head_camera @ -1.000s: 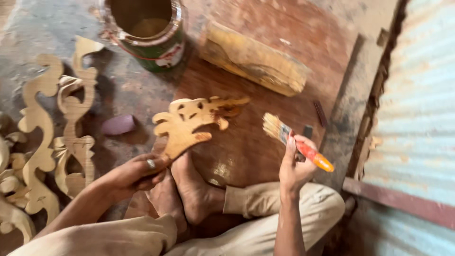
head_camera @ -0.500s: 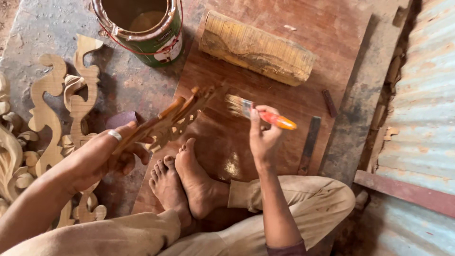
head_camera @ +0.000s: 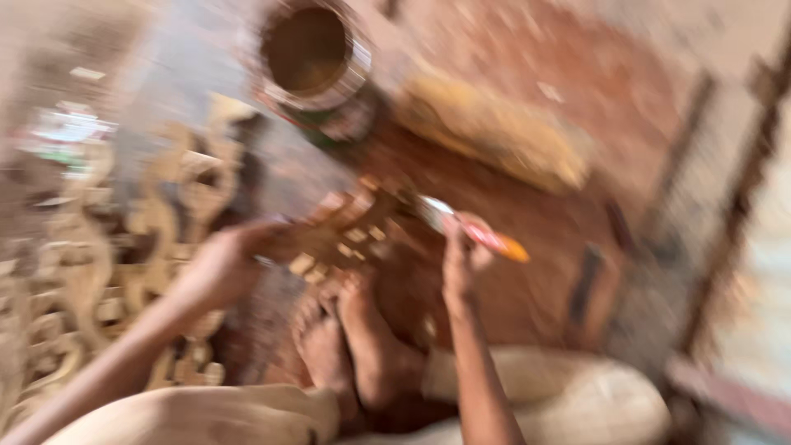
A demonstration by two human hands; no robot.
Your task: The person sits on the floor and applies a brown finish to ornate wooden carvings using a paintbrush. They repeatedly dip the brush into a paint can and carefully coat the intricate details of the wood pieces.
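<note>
Above bare feet, hands grip pierced wooden carving [head_camera: 342,235] and orange-handled brush [head_camera: 478,235]

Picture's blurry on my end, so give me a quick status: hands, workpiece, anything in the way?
Left hand grips carved wooden piece. Right hand holds paintbrush, bristles at the piece. Open tin beyond; nothing between.

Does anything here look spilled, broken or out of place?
Nothing clearly does. The open tin stands upright, the left hand holds the carved wooden piece, and the right hand holds the paintbrush at it. The picture is too blurred to judge finer damage.
</note>
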